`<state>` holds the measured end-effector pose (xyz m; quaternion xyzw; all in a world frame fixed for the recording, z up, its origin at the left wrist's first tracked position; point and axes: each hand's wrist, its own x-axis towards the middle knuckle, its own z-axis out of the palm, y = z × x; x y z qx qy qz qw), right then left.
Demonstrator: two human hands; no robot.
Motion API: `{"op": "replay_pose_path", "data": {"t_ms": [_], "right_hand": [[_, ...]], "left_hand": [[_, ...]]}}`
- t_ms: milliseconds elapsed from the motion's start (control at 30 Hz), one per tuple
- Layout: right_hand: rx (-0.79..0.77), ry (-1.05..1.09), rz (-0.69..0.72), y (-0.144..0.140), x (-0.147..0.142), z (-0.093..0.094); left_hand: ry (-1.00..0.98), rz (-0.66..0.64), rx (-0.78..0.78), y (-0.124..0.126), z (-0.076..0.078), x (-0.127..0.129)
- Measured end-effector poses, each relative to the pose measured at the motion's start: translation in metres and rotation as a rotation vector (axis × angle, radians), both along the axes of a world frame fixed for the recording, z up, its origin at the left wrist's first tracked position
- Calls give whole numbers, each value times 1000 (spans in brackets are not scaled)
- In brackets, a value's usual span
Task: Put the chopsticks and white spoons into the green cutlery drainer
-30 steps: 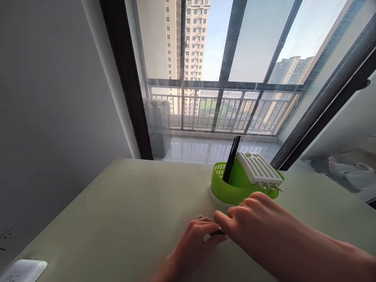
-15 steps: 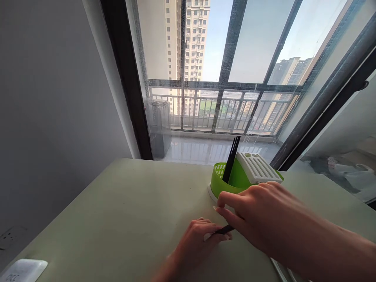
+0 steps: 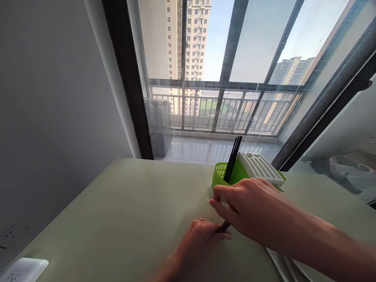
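My left hand [image 3: 201, 239] is closed around a black chopstick [image 3: 223, 226], or a small bunch of them; the far end runs up to the right and disappears behind my right hand. My right hand [image 3: 245, 201] is just above and to the right, thumb and forefinger pinched together. Whatever lies between those fingers is hidden. Behind it stands a green utensil holder [image 3: 219, 180] with a white slotted top [image 3: 261, 168], partly covered by the hand. Several black chopsticks [image 3: 232, 160] lean upright in its open basket section.
The pale table [image 3: 117, 219] spreads around both hands. Light-coloured long utensils [image 3: 277, 262] lie at the lower right, partly under my right forearm. A white object [image 3: 25, 269] sits at the lower left corner. Glass doors with a dark frame [image 3: 129, 86] rise beyond the table.
My right hand has shifted slightly left, and its thumb and forefinger are closer together. More of the utensils at lower right shows. My left hand keeps its hold, nearly in place.
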<state>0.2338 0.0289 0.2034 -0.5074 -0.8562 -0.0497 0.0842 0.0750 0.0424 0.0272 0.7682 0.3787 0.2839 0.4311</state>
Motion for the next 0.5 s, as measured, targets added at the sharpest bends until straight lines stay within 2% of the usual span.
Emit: {"op": "replay_pose_path", "data": {"t_ms": [133, 300, 400, 500], "right_hand": [[-143, 235, -115, 3, 17, 5], [-264, 456, -94, -1, 32, -7], [-244, 513, -91, -1, 40, -8], [-123, 604, -124, 2, 55, 10]], "left_hand": [[-11, -16, -75, 0, 1, 0], [-63, -21, -115, -1, 5, 0], [-120, -19, -134, -1, 4, -1], [-186, 87, -116, 1, -1, -2]]}}
